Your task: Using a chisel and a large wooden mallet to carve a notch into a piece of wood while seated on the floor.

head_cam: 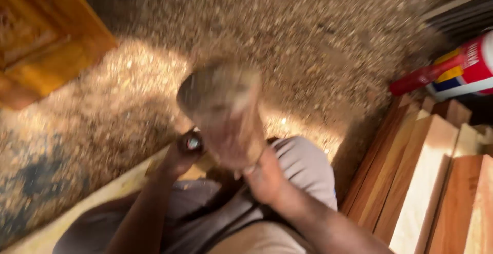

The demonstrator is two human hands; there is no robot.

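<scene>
head view: one camera looking straight down, and the whole frame is motion-blurred
right hand: the right hand (267,179) has its grip wrapped tight round the handle of a chunky wooden mallet (221,105), whose head is up in front of the camera and smeared by the blur
left hand: the left hand (182,154) is pinching a small tool with a shiny metal end (193,142); looks like a chisel, too blurry to be sure. fingers pressed shut round it, just left of the mallet handle
workpiece: a pale plank (102,197) runs diagonally under the left hand, partly hidden by the person's knees in grey trousers (303,167)
floor: sawdust and shavings (308,33) everywhere, sun patch in the middle
around: orange panelled wooden piece (46,38) top left, stack of sawn boards (431,182) on the right, red-white-blue-yellow tube (452,72) above it
step: looks like mid-strike, mallet raised over the held tool
next move: probably calls for a square hit on the tool's end while the left hand steadies it on the plank
</scene>
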